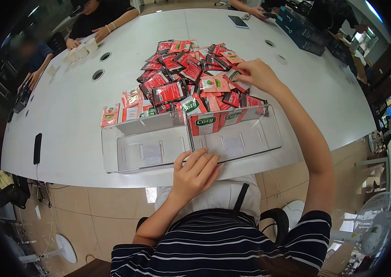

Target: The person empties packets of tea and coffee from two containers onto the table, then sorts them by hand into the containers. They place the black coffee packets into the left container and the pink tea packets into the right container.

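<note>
A loose heap of small, flat red, salmon and black packets (pixel 170 93) lay at twelve o'clock of a clear plastic two-compartment container (pixel 131 171), which the left hand (pixel 195 174) touched at six o'clock. Two Cozy-labelled red packets (pixel 204 124) stood inside its right compartment. The right hand (pixel 261 76) gripped a tilted red-and-white packet (pixel 238 78) at the heap's three o'clock.

You sat in what looked like a shared office, with people around a large white table (pixel 158 41) fitted with round cable holes (pixel 97 74).
</note>
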